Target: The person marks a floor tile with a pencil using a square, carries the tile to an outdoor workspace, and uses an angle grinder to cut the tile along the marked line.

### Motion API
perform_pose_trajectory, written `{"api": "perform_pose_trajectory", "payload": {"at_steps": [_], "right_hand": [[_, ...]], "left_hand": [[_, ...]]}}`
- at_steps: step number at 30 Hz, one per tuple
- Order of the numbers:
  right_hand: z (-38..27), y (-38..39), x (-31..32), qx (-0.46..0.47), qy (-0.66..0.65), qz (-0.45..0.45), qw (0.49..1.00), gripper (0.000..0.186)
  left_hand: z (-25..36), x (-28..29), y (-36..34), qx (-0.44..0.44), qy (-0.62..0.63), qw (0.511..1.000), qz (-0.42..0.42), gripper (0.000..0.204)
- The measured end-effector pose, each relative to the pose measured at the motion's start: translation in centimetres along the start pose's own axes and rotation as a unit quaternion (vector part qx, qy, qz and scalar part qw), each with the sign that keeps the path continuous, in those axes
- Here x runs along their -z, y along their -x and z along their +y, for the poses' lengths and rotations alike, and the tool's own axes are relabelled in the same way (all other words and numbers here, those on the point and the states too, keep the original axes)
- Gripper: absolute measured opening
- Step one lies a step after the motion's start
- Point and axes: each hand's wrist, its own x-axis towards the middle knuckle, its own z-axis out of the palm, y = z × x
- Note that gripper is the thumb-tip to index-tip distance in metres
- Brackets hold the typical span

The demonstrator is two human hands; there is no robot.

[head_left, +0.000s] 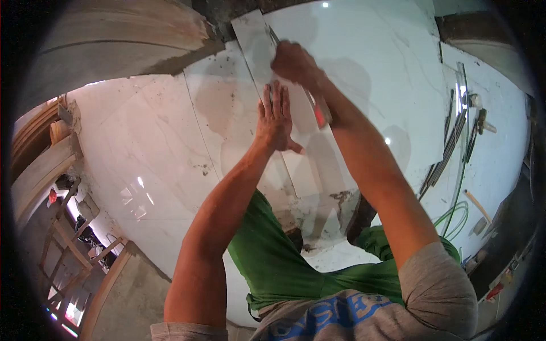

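Tile strip, white and glossy, lies flat in front of the person, running from the top of the view down toward the knees. Thin dark lines mark its left edge. The left hand rests palm down on it, fingers stretched forward and slightly apart, thumb out to the right, grasping nothing. Just ahead and to the right, the right hand is closed in a fist around a long, thin tool; a narrow metal length shows past the knuckles, and a red part shows beside the forearm. Whether the tool touches the strip, I cannot tell.

To the right of the strip lies a large white tile with faint veins; to the left are floor tiles with dark specks. Past the large tile, on the right, lie long thin rods and a looped green cord, with a wooden handle near the cord. Green trousers cover the person's bent legs.
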Motion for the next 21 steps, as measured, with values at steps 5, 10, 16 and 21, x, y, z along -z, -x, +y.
{"api": "perform_pose_trajectory", "payload": {"at_steps": [5, 10, 16, 21], "right_hand": [[-3.1, 1.8, 1.8, -0.054, -0.126, -0.141, 0.981, 0.041], [4.4, 10.0, -3.6, 0.190, 0.352, -0.075, 0.913, 0.031], [7.1, 26.4, -5.0, -0.077, 0.008, -0.072, 0.994, 0.032], [8.1, 35.0, -6.7, -0.117, 0.008, -0.124, 0.985, 0.030]], "left_hand": [[-2.5, -3.1, 0.6, -0.035, -0.098, 0.993, 0.047, 0.180], [-0.2, -2.2, -1.8, -0.117, -0.169, 0.973, 0.100, 0.178], [2.5, 1.9, -1.8, 0.050, -0.125, 0.982, -0.132, 0.180], [1.8, 0.9, -1.7, 0.040, -0.109, 0.987, -0.109, 0.183]]}}
